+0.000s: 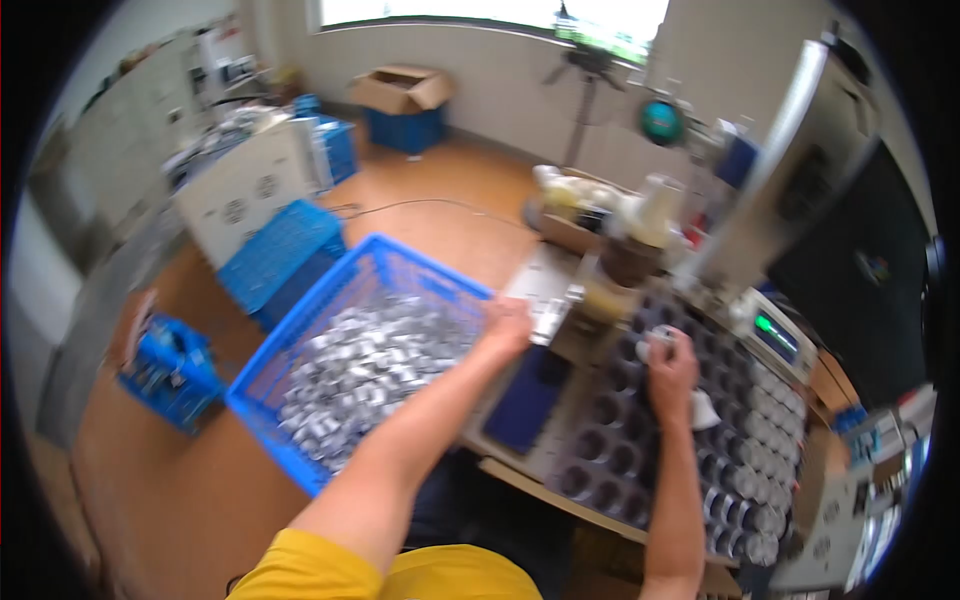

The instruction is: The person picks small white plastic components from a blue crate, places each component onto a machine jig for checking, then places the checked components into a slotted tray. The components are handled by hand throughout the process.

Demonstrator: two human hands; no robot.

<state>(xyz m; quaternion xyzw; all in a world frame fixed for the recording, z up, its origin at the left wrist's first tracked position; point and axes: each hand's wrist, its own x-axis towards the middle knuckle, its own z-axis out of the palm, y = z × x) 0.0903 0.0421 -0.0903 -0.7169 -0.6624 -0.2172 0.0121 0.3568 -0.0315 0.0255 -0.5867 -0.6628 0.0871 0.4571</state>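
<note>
Here, one blue pad [527, 398] lies on the tabletop [490, 462] between one blue crate [300, 462] on the left and one dark tray [640, 490] on the right. My right grip [660, 345] pinches one small piece [652, 347] over the tray; my left grip [522, 312] curls beside a metal part [548, 322], its hold blurred. I can't count the crate's many metal pieces [365, 365].

Open air is left above the blue pad [528, 400]; passage past the dark tray [640, 487] is partly blocked by a display unit [776, 334].
</note>
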